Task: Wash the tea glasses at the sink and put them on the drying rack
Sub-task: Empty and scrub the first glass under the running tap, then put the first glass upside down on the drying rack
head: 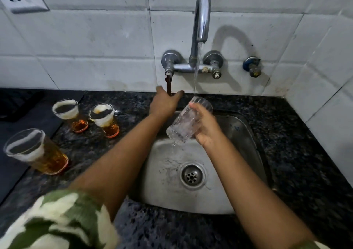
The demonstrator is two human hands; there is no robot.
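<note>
The dark speckled granite worktop [298,137] spans the view, with the square stainless-steel sink [172,181] sunk into it at centre. Rising from the white tiled wall at 12 o'clock, the chrome swan-neck tap [200,19] runs a thin stream of water. At 9 o'clock three used tea glasses stand upright on the worktop: the largest-looking, nearest one [36,151], and two farther ones side by side [69,115] [104,119], all holding amber tea with foam rings. The right hand [205,127] has its fingers wrapped around a clear ribbed tea glass [188,121] above the sink; its long axis tilts, mouth toward 1 o'clock under the stream, base toward 7 o'clock. The left hand [165,102] reaches to the dark tap lever [169,84], thumb and fingers spread on either side of it.
</note>
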